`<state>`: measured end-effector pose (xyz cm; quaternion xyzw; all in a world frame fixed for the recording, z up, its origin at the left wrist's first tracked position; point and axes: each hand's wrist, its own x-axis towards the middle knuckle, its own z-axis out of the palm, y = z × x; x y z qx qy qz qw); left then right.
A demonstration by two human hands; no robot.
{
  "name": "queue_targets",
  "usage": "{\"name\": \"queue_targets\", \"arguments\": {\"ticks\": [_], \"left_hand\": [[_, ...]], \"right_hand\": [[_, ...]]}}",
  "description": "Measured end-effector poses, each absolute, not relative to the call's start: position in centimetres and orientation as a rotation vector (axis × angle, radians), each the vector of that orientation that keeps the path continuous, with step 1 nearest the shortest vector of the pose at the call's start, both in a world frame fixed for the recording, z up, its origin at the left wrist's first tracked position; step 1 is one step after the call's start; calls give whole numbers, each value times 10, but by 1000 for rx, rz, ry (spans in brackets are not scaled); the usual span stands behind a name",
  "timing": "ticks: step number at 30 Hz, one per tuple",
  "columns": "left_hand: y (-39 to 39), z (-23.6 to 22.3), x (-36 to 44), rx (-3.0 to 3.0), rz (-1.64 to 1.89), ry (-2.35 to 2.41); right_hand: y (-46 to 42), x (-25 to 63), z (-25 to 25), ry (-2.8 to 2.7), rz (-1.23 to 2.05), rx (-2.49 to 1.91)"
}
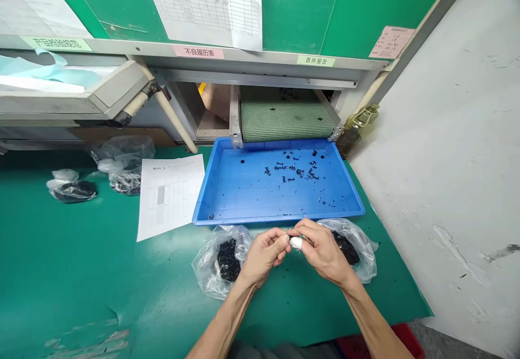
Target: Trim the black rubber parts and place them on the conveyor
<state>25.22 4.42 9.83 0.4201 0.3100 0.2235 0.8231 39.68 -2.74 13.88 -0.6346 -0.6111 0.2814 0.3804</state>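
My left hand (pixel 266 250) and my right hand (pixel 325 250) meet just in front of the blue tray (pixel 239 202), thumbs and fingertips pinched together. Between the fingertips a small black part (pixel 290 237) shows, mostly hidden by the fingers. A white cover (pixel 296 242) wraps the thumb of my right hand. Beside my left hand lies an open clear bag of black pieces (pixel 228 260). Another clear bag with black contents (pixel 347 248) lies beside and partly behind my right hand. Several small black parts (pixel 299 173) are scattered in the tray.
A green mesh conveyor (pixel 284 118) ends above the tray's far edge, with a few black bits on it. Left of the tray lie a printed sheet (pixel 170 191) and tied bags (pixel 73 188). A bottle (pixel 357 129) stands by the white wall (pixel 455 185) at right.
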Motion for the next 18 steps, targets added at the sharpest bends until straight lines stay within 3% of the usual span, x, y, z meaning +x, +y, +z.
{"name": "queue_targets", "arguments": {"ticks": [7, 18], "left_hand": [[33, 98, 268, 752, 562, 629], [63, 92, 248, 847, 649, 777]], "right_hand": [[-29, 387, 127, -1349, 652, -1740], [-32, 393, 137, -1814, 549, -2043]]}}
